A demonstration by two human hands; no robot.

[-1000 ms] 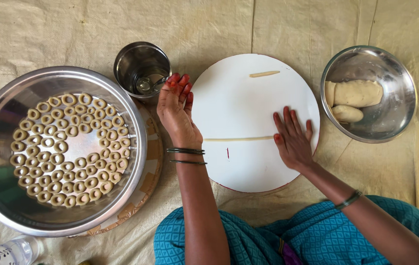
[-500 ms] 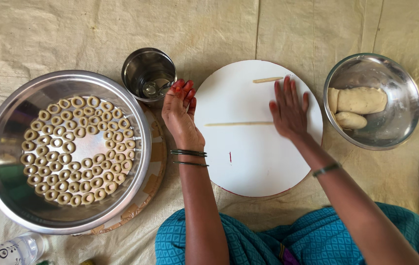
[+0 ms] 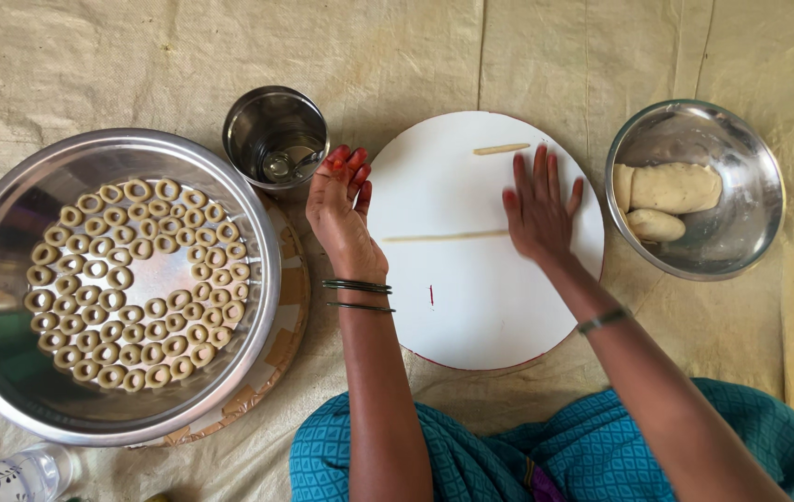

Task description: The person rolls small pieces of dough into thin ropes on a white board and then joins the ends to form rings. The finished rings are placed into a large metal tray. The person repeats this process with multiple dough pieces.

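A round white board (image 3: 471, 297) lies on the mat in front of me. My right hand (image 3: 539, 212) is flat on it, palm down and fingers spread, over the right end of a thin rolled strand of dough (image 3: 439, 236). A short piece of dough (image 3: 501, 148) lies near the board's far edge. My left hand (image 3: 341, 209) rests at the board's left edge, fingers loosely curled, holding nothing. Bangles sit on that wrist.
A wide steel pan (image 3: 6, 288) at the left holds several small dough rings (image 3: 132, 284). A small steel cup (image 3: 276, 135) stands behind my left hand. A steel bowl (image 3: 741, 232) at the right holds dough lumps (image 3: 671, 189). A plastic bottle (image 3: 11, 476) lies at the lower left.
My right hand has pushed forward from the near part of the board towards its far side, rolling the dough strand with it. My left hand has stayed in place.
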